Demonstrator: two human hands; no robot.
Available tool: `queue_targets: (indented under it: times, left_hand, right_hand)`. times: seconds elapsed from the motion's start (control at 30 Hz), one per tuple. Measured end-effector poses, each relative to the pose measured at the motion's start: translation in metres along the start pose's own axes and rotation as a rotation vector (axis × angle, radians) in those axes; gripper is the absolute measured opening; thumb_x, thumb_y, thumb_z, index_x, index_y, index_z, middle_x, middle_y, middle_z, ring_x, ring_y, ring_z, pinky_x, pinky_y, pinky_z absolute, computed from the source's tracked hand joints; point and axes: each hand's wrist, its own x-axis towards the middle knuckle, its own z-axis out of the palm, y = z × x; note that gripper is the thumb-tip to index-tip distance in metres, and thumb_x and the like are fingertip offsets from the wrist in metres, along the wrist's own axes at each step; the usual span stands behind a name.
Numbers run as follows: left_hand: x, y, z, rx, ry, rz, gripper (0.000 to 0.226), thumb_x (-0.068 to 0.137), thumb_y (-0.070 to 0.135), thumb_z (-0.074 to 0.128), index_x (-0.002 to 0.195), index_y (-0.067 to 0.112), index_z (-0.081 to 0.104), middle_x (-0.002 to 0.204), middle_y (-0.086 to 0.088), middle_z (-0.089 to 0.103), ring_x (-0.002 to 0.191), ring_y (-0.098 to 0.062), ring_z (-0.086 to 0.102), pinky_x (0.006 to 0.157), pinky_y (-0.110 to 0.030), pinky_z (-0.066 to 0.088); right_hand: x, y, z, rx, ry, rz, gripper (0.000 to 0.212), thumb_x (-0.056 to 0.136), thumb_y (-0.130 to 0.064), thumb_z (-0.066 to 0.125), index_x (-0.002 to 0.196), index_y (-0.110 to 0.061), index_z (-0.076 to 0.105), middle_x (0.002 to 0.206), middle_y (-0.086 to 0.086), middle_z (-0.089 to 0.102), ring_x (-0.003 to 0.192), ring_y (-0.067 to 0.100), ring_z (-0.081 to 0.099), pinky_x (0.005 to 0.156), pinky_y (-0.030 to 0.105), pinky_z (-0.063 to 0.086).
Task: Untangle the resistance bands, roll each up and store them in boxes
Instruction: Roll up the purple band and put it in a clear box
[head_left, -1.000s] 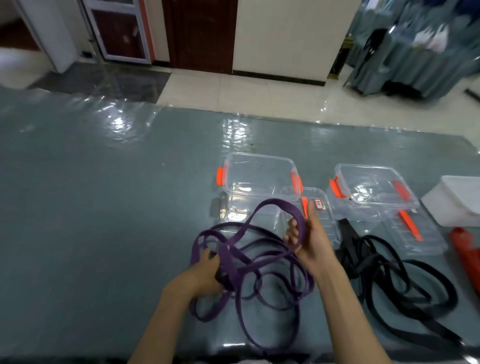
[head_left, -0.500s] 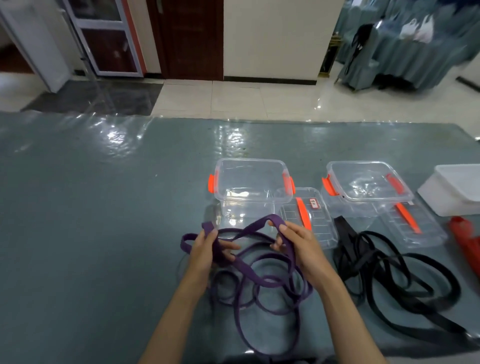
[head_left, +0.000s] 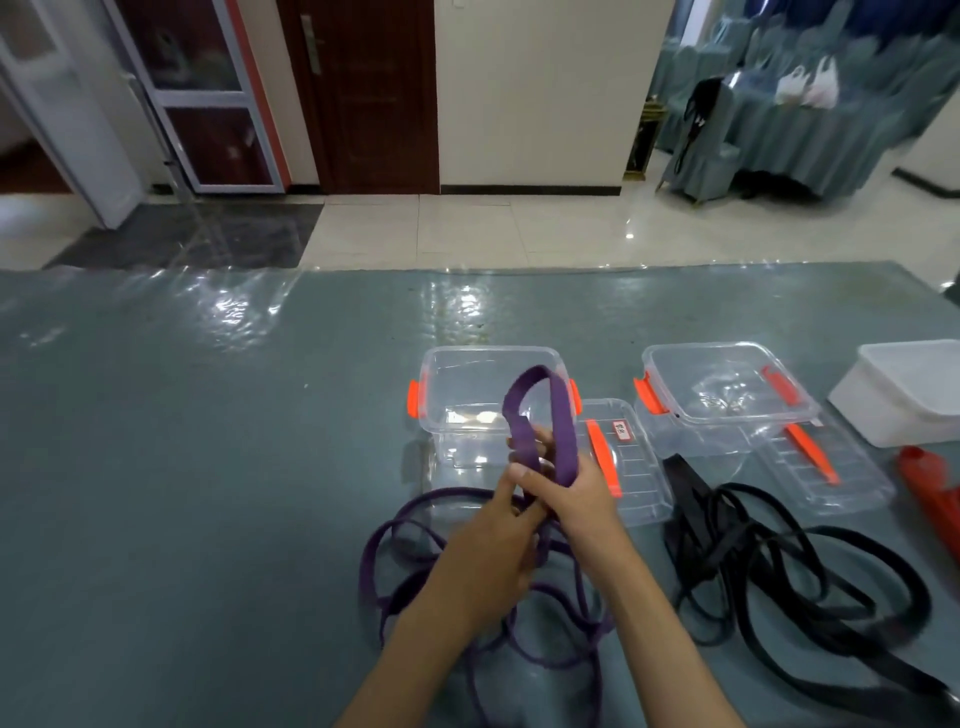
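The flat purple elastic resistance band (head_left: 540, 415) stands as a raised loop at centre frame, its remaining coils (head_left: 467, 613) lying slack on the grey-green plastic-covered table (head_left: 182, 467) toward 6 o'clock. Both hands meet at the loop's base. The right hand (head_left: 576, 493) grips the strap with fingers curled round it; the left hand (head_left: 498, 540) pinches the strand just below, thumb on top. Forearms converge from 6 o'clock, wrists raised off the table.

Judgement: untangling in hand — rolling not yet begun. Best practice is to feed one strand through at a time, keeping the loop open and not pulling knots tight.

At 12 o'clock, a clear plastic box with orange latches (head_left: 467, 410), its lid (head_left: 623, 462) beside it. At 3 o'clock, the tangled black band (head_left: 779, 582) — untouched.
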Motion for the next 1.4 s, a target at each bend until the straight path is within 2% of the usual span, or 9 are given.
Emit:
queue_targets:
  times: [0.13, 0.27, 0.4, 0.5, 0.6, 0.87, 1.0, 1.07, 1.4]
  left_hand:
    - [0.001, -0.013, -0.014, -0.516, -0.036, -0.043, 0.046, 0.096, 0.039, 0.068, 0.141, 0.040, 0.059, 0.165, 0.027, 0.024, 0.126, 0.007, 0.057, 0.101, -0.010, 0.046]
    - [0.015, -0.020, -0.031, -0.941, 0.308, -0.410, 0.011, 0.102, 0.037, 0.064, 0.103, 0.033, 0.075, 0.119, -0.002, 0.073, 0.104, -0.015, 0.075, 0.093, -0.038, 0.063]
    - [0.038, -0.026, -0.056, -1.259, 0.131, -0.659, 0.055, 0.096, 0.070, 0.055, 0.125, 0.026, 0.070, 0.118, -0.003, 0.078, 0.109, -0.022, 0.075, 0.098, -0.039, 0.059]
    - [0.054, -0.027, -0.073, -1.459, 0.264, -0.534, 0.040, 0.102, 0.041, 0.064, 0.131, 0.014, 0.065, 0.110, -0.011, 0.080, 0.096, -0.024, 0.079, 0.080, -0.032, 0.062]
    - [0.067, -0.024, -0.085, -1.331, 0.423, -0.348, 0.034, 0.110, 0.012, 0.047, 0.139, 0.026, 0.058, 0.111, -0.008, 0.080, 0.102, -0.026, 0.078, 0.084, -0.030, 0.062]
    - [0.060, -0.003, -0.064, -0.870, 0.221, 0.012, 0.054, 0.096, 0.060, 0.062, 0.147, 0.047, 0.049, 0.130, 0.016, 0.068, 0.126, -0.013, 0.065, 0.100, -0.028, 0.056]
    - [0.054, -0.002, -0.052, -0.515, 0.266, 0.092, 0.063, 0.079, 0.058, 0.085, 0.134, 0.048, 0.056, 0.122, 0.026, 0.067, 0.115, -0.005, 0.067, 0.097, -0.023, 0.054]
    - [0.050, -0.005, -0.053, -0.488, 0.293, 0.073, 0.057, 0.081, 0.048, 0.085, 0.132, 0.043, 0.060, 0.111, 0.026, 0.072, 0.106, -0.001, 0.069, 0.094, -0.019, 0.054]
    - [0.020, -0.013, -0.061, -0.546, 0.578, -0.024, 0.035, 0.085, 0.020, 0.088, 0.118, 0.018, 0.078, 0.106, 0.020, 0.078, 0.100, 0.000, 0.073, 0.090, -0.014, 0.054]
  right_hand:
    - [0.005, 0.008, -0.002, 0.021, 0.107, -0.056, 0.026, 0.098, -0.007, 0.069, 0.115, -0.025, 0.076, 0.111, 0.005, 0.080, 0.109, 0.030, 0.075, 0.088, 0.035, 0.063]
    - [0.006, 0.006, -0.004, 0.097, 0.073, -0.042, 0.031, 0.098, 0.001, 0.065, 0.125, -0.015, 0.071, 0.116, 0.014, 0.078, 0.113, 0.033, 0.073, 0.102, 0.048, 0.057]
    - [0.002, -0.005, 0.001, -0.031, -0.093, -0.121, 0.038, 0.098, 0.002, 0.066, 0.132, -0.016, 0.065, 0.117, 0.009, 0.078, 0.113, 0.027, 0.074, 0.090, 0.029, 0.060]
    - [0.004, -0.014, 0.004, -0.134, -0.159, -0.194, 0.046, 0.096, 0.010, 0.064, 0.135, -0.015, 0.063, 0.122, 0.004, 0.077, 0.117, 0.019, 0.072, 0.099, 0.029, 0.058]
    - [0.009, -0.018, 0.006, -0.279, -0.130, -0.181, 0.056, 0.093, 0.015, 0.059, 0.126, -0.029, 0.065, 0.120, -0.010, 0.073, 0.116, 0.009, 0.068, 0.093, 0.023, 0.055]
    - [0.012, -0.013, 0.016, -0.440, -0.163, -0.082, 0.024, 0.110, -0.020, 0.047, 0.114, -0.039, 0.061, 0.106, -0.025, 0.073, 0.106, -0.002, 0.068, 0.086, 0.018, 0.055]
    - [0.007, -0.002, 0.010, -0.724, -0.174, -0.049, 0.017, 0.105, -0.009, 0.049, 0.114, -0.020, 0.059, 0.106, -0.001, 0.067, 0.100, 0.022, 0.069, 0.085, 0.042, 0.060]
    - [0.003, 0.000, 0.014, -0.755, -0.231, -0.160, 0.027, 0.104, 0.000, 0.047, 0.123, -0.016, 0.056, 0.114, -0.002, 0.062, 0.105, 0.015, 0.065, 0.090, 0.034, 0.057]
    - [-0.023, -0.014, 0.011, -0.139, -0.191, -0.031, 0.045, 0.090, -0.038, 0.080, 0.125, -0.057, 0.061, 0.134, -0.007, 0.070, 0.122, 0.008, 0.069, 0.095, 0.031, 0.059]
